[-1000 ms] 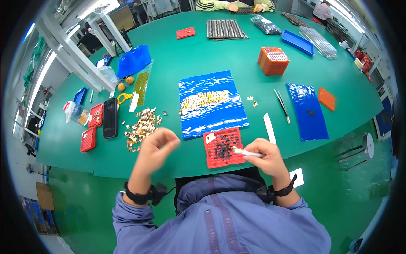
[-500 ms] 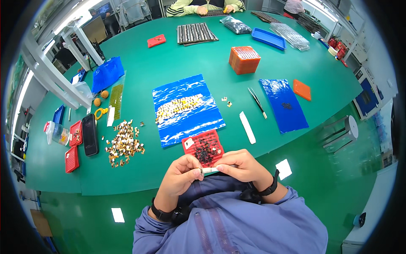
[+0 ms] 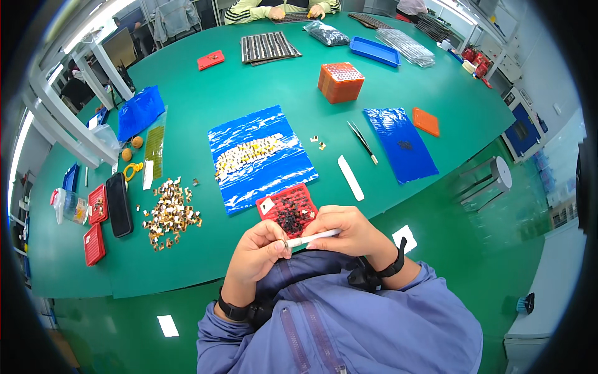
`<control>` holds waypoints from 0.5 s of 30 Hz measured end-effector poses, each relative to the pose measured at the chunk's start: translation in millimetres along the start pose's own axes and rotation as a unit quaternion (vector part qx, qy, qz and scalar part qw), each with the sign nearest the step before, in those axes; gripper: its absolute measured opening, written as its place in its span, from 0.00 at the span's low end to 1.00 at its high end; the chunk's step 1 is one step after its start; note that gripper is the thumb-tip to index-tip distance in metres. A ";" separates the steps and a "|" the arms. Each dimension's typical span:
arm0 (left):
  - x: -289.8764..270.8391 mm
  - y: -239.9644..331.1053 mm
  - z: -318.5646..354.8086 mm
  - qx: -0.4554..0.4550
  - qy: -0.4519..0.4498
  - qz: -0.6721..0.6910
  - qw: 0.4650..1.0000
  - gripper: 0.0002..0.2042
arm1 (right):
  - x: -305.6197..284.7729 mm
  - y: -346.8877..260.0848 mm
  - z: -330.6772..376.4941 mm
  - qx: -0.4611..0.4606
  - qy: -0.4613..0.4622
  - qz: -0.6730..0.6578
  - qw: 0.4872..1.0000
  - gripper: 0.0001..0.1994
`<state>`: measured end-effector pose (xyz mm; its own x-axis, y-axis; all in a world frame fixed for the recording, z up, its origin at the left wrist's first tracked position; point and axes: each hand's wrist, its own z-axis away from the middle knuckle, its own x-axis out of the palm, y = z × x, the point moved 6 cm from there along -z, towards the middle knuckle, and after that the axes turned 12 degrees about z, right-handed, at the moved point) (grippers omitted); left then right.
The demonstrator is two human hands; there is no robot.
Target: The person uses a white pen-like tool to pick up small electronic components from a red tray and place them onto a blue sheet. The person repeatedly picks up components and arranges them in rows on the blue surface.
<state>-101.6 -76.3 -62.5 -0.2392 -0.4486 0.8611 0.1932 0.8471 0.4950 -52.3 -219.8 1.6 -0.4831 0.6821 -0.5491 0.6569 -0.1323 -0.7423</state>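
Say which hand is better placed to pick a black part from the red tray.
Right, probably. The right hand holds the white tool beside the red tray; the left hand only pinches the tool's tip.

Pretty bright, evenly lit from overhead; glare is seen on the bench (image 3: 205, 93) top left. Edges are heavily bent and blacked out by fisheye, shadows stay soft.

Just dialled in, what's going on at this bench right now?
A person at a green table holds a white pen-like tool in the right hand, its tip meeting the pinched fingers of the left hand. Just beyond the hands lies a red tray of small dark parts.
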 end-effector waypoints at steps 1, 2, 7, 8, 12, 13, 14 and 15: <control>-1.4 1.7 -1.6 0.001 -0.002 -0.003 1.000 0.03 | 0.1 -0.7 -1.8 -0.005 0.004 0.008 1.000 0.05; -2.7 3.8 -2.3 0.003 -0.003 -0.006 1.000 0.03 | 4.1 4.2 -2.2 0.043 -0.028 -0.014 0.999 0.05; -8.5 11.5 -6.8 0.012 0.025 -0.022 0.999 0.03 | 12.9 20.1 -5.5 0.110 -0.067 -0.051 0.990 0.04; -10.4 11.0 -6.4 0.012 0.032 -0.017 0.999 0.03 | 12.8 22.3 -7.2 0.100 -0.054 -0.062 0.992 0.04; -15.3 10.6 -6.9 0.019 0.041 -0.014 0.999 0.03 | 16.3 29.3 -11.5 0.184 -0.061 -0.128 0.973 0.03; -16.5 10.7 -6.5 0.023 0.041 -0.011 0.999 0.03 | 17.8 35.1 -8.6 0.249 -0.110 -0.151 0.950 0.03; -17.1 9.7 -6.8 0.025 0.038 -0.007 0.999 0.03 | 17.9 34.8 -10.3 0.209 -0.091 -0.145 0.963 0.03; -16.7 9.4 -5.5 0.019 0.053 -0.014 0.998 0.03 | 19.7 35.9 -10.8 0.169 -0.071 -0.140 0.973 0.03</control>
<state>-90.6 -62.4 -71.6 -0.1416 -0.4982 0.8554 0.1519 0.8430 0.5161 -32.0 -203.4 -31.6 -0.7063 0.6224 -0.3373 0.2721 -0.2012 -0.9410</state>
